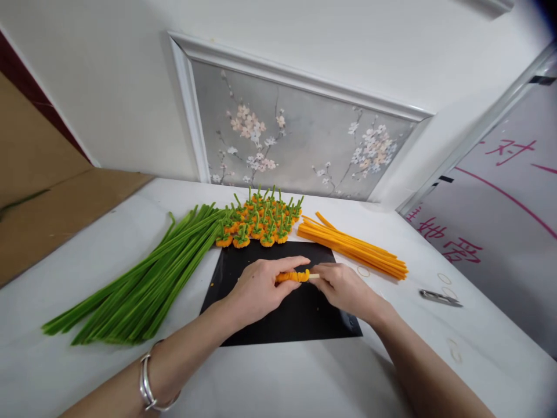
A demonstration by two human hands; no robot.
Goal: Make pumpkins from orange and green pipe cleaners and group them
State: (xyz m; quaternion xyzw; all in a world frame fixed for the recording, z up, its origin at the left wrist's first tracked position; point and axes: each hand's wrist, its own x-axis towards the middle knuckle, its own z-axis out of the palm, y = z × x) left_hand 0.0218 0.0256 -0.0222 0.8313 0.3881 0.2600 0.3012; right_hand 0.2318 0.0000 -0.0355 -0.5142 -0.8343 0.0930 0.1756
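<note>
My left hand (264, 288) pinches an orange pipe cleaner (292, 277) that is coiled round a thin pale stick (314, 276). At the stick's right end, my right hand (342, 288) grips with thumb and fingers pressed together. Both hands hover over a black mat (300, 325) on the white table. Beyond the mat stand many small orange pieces with green tops, like little pumpkins (261, 223). To the left lies a fanned bundle of green pipe cleaners (148, 278), and at the right a bundle of straight orange pipe cleaners (354, 247).
Small thread snips (440, 298) lie at the right, with several pale rubber bands (454, 350) scattered near them. A wall with a framed floral panel (300, 133) rises behind the table. A whiteboard (500, 232) with red writing leans at the right. Brown cardboard (73, 197) is at the left.
</note>
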